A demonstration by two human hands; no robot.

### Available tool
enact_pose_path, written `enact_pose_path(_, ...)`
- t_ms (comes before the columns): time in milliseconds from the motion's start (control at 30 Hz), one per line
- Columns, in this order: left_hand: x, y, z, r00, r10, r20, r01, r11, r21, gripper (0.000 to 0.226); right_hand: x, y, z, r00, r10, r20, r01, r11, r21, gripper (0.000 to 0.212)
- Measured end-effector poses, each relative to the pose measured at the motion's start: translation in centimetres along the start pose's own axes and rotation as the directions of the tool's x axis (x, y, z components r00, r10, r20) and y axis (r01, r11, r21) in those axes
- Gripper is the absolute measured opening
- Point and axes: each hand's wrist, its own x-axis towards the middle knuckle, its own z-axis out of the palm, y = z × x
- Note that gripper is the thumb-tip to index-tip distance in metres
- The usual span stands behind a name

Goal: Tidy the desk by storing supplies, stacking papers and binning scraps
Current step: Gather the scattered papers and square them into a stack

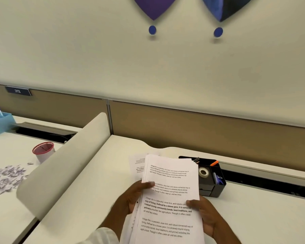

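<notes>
A stack of printed papers (171, 176) is held up in front of me over the white desk (99, 182). My left hand (134, 198) grips its left edge, thumb on the top sheet. My right hand (208, 219) holds the right edge, thumb on the page. Behind the stack another printed sheet (136, 164) lies flat on the desk. A black desk organiser (211, 178) stands just right of the papers, holding a roll of tape (203, 172), an orange pen and small blue items. Shredded paper scraps (6, 176) lie heaped on the neighbouring desk at left.
A curved beige divider (69, 161) separates the two desks. A red-rimmed white cup (43, 152) and a light blue box (0, 122) stand on the left desk. A tan partition wall (201, 131) runs along the back, with a cable slot (271, 184) behind the organiser.
</notes>
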Motion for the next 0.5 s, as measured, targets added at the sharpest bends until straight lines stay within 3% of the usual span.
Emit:
enact_pose_path(133,0.7,-0.8,0.4,0.999,0.013,-0.039,-0.008,0.994,0.111,0.057,0.0,0.3,-0.6,0.998,0.054,0.02,-0.054,0.998,0.017,0.062)
enact_pose_path(267,1.5,-0.9,0.2,0.996,0.003,-0.091,0.007,0.994,0.109,0.057,0.3,0.5,-1.1,0.997,0.056,-0.047,-0.059,0.997,-0.053,0.066)
enact_pose_path(367,2.2,-0.4,0.5,0.994,0.008,-0.109,-0.006,1.0,0.017,0.04,0.8,0.3,-1.3,0.998,0.027,-0.058,-0.03,0.999,-0.038,0.064)
enact_pose_path(433,3.2,0.0,0.1,0.968,0.014,-0.252,-0.03,0.998,-0.062,0.043,1.0,0.0,-1.6,0.999,-0.002,-0.036,0.002,1.0,-0.008,0.063)
enact_pose_path(500,4.6,0.0,-1.3,0.901,0.041,-0.432,-0.047,0.999,-0.005,0.048,1.3,-0.3,-2.1,0.999,-0.039,-0.029,0.04,0.999,0.031,0.067)
